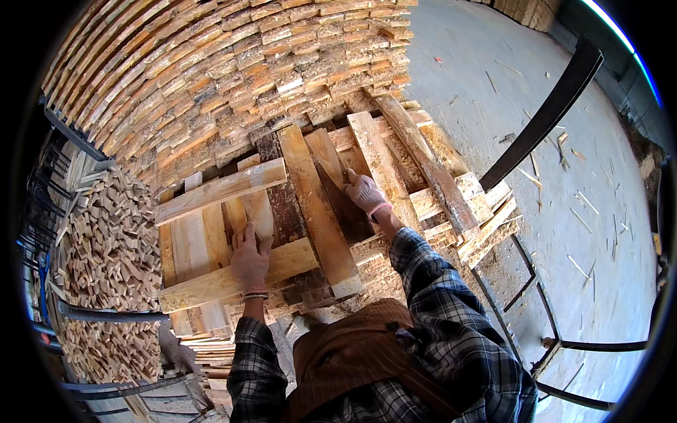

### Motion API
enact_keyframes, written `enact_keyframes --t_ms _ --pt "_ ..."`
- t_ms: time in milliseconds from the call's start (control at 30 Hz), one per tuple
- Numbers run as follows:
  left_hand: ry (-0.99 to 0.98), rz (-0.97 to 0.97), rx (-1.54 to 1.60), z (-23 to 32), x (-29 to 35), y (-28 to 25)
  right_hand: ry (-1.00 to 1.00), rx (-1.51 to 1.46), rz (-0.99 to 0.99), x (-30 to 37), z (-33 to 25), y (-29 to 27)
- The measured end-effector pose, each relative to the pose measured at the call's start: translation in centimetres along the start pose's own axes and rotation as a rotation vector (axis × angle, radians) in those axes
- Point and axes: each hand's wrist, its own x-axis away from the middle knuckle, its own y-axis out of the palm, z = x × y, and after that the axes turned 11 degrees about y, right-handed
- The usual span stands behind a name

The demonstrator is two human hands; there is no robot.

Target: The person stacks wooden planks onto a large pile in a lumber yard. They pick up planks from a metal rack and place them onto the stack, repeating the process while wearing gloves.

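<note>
The middle plank [321,211] points away from the person atop a board pile [214,233]. Left of it, the gloved left hand [250,262] lies over a crosswise plank [204,290], fingertips at a short board [259,211]. Just right of it, the gloved right hand [365,194] reaches toward a narrow board [324,151]; whether it grasps this is unclear. Further right lie a pale plank [384,169] and a darker plank [429,166]. Beyond it rises a wood stack [233,77]; far left sits a block heap [113,247]; far right, a black bar [543,116] slants above littered floor [592,183].
</note>
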Motion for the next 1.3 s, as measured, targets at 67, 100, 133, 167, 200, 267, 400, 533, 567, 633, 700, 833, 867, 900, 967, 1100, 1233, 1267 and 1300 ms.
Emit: enact_keyframes --t_ms 67,100,133,167,200,267,400,533,567,633,700,833,867,900,967,1100,1233,1267,1300 --pt "-0.009 0.028 -0.029 -0.6 0.3 0.5 -0.190 0.110 0.065 0.7 0.0 -0.1" --pt "-0.005 0.032 -0.015 -0.6 0.3 0.5 -0.292 0.166 0.101 0.7 -0.1 -0.4" --pt "-0.012 0.033 -0.005 -1.0 0.6 0.5 -0.194 0.050 -0.014 2.0 -2.0 -2.3" --pt "-0.013 0.034 0.010 -1.2 0.8 0.4 -0.083 -0.059 -0.106 3.4 -4.0 -4.7" --pt "-0.015 0.021 0.025 -0.8 0.6 0.3 -0.072 0.184 0.020 4.8 -5.3 -7.6" --pt "-0.025 0.005 0.055 0.0 0.3 -0.3 -0.106 0.545 0.310 4.8 -3.0 -9.5" --pt "-0.006 0.031 0.065 -0.2 -0.1 0.1 0.088 0.827 0.195 4.0 0.4 -7.3" --pt "-0.054 0.006 0.048 -0.5 0.3 0.3 0.229 0.434 -0.074 3.4 -1.1 -9.2" --pt "-0.066 0.002 0.047 -0.6 0.3 0.2 0.211 0.444 -0.070 2.7 -1.8 -9.1" --pt "-0.065 -0.019 0.063 -0.3 0.1 0.0 0.196 0.469 -0.066 1.9 -2.6 -9.0" --pt "-0.061 -0.015 0.052 -0.1 -0.2 -0.3 0.111 0.396 0.049 0.3 -2.6 -7.0" --pt "-0.052 -0.009 0.038 0.3 -0.2 -0.1 0.016 0.318 0.220 -1.7 -2.1 -3.1" --pt "-0.053 -0.014 0.044 0.3 -0.3 -0.2 0.000 0.290 0.215 -1.8 -1.6 -2.9" --pt "-0.057 -0.010 0.052 0.2 -0.2 -0.2 -0.016 0.264 0.213 -1.6 -1.5 -3.1" --pt "-0.061 -0.004 0.068 0.1 0.0 -0.1 -0.077 0.163 0.137 -1.4 -1.0 -4.0" --pt "-0.051 0.006 0.054 0.4 -0.2 -0.4 -0.207 0.137 0.008 -1.9 1.8 -6.6" --pt "-0.059 -0.002 -0.005 0.0 0.1 -0.3 0.056 0.195 0.148 0.6 2.8 -15.5" --pt "-0.052 -0.004 0.007 0.2 0.0 -0.3 0.113 0.467 0.251 0.8 3.6 -17.2" --pt "-0.038 0.007 0.028 0.5 -0.4 -0.1 0.128 0.518 0.288 0.2 7.0 -17.6"
